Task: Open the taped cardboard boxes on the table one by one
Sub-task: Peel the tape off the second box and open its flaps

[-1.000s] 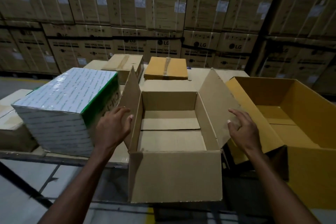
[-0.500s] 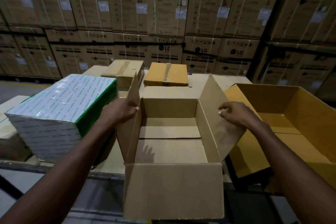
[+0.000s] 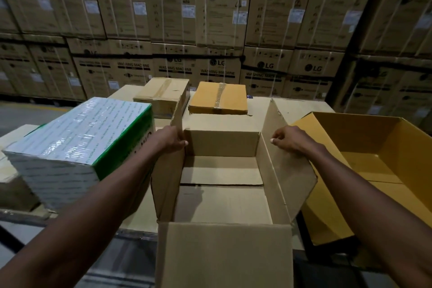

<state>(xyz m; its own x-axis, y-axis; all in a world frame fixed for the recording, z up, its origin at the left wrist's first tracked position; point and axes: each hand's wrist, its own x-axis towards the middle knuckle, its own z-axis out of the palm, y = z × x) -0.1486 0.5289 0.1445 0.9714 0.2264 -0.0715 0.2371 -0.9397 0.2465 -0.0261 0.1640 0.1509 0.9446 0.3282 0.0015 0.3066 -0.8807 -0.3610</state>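
Note:
An open brown cardboard box [image 3: 224, 199] stands empty in front of me, its four flaps up or out. My left hand [image 3: 171, 139] grips the box's left flap near its far end, thumb on the inner side. My right hand [image 3: 288, 140] holds the right flap, fingers curled over its inner face. Behind the box lie two taped boxes: a pale brown one [image 3: 163, 93] and an orange-brown one [image 3: 218, 98] with clear tape along its top.
A white and green wrapped carton [image 3: 77, 140] sits at the left. An open yellow box [image 3: 374, 159] stands at the right. Stacked washing machine cartons [image 3: 222, 18] form a wall behind the table [image 3: 301, 105]. The table's front edge runs below my arms.
Both hands slid along the side flaps toward the box's far end. The camera moved closer, over the open box.

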